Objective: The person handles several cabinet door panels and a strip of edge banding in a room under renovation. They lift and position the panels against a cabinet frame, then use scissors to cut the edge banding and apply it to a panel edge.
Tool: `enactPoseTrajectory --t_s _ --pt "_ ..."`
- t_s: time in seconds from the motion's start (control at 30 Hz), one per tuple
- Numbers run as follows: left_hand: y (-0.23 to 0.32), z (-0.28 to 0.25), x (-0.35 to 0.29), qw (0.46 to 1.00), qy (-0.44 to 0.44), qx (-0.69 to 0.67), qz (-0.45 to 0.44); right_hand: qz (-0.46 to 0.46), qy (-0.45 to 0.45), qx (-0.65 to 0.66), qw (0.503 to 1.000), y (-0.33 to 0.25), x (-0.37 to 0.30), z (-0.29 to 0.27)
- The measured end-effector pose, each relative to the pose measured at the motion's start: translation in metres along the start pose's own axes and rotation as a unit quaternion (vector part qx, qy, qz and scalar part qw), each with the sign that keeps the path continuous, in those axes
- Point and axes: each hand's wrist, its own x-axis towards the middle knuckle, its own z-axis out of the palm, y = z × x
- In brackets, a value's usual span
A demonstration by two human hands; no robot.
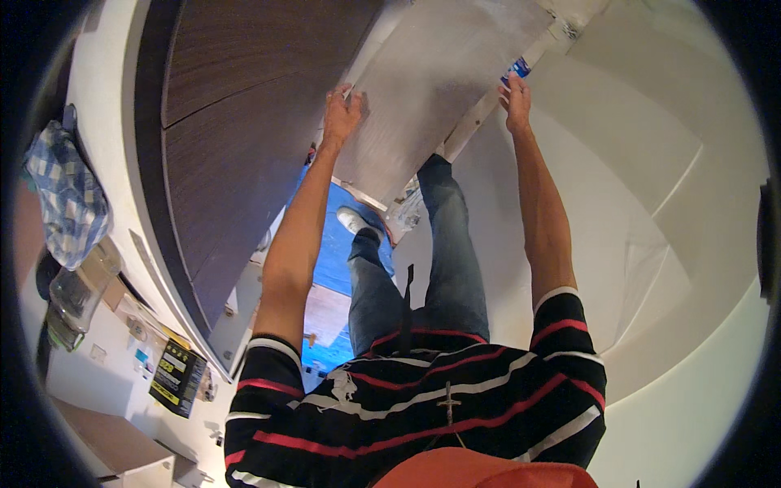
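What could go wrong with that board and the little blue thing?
The blue thing at the tips of the right hand might drop. The left hand is at the edge of the board, so it could get pinched if that shifts. The white shoe is on a blue sheet, which might slide underfoot.

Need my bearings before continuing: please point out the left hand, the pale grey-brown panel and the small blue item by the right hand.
Left hand (342, 122): head view, back of the hand.
Pale grey-brown panel (435, 93): head view, its broad face.
Small blue item (519, 68): head view, its visible surface.
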Motion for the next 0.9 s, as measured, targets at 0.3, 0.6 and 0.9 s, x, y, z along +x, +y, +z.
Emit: enactPoseTrajectory --t_s 0.3,0.6,0.9 --pt "-0.063 0.032 0.028 0.956 -0.192 -0.071 -0.212 0.093 -0.078 0.101 0.988 -0.013 0.03 0.043" --pt "-0.061 0.03 0.034 0.96 -0.277 0.027 -0.042 0.008 -0.085 0.088 0.992 -0.008 0.047 0.05" --pt "-0.083 0.089 0.019 0.924 -0.078 -0.373 0.028 0.121 -0.081 0.123 0.982 -0.035 0.014 0.049"
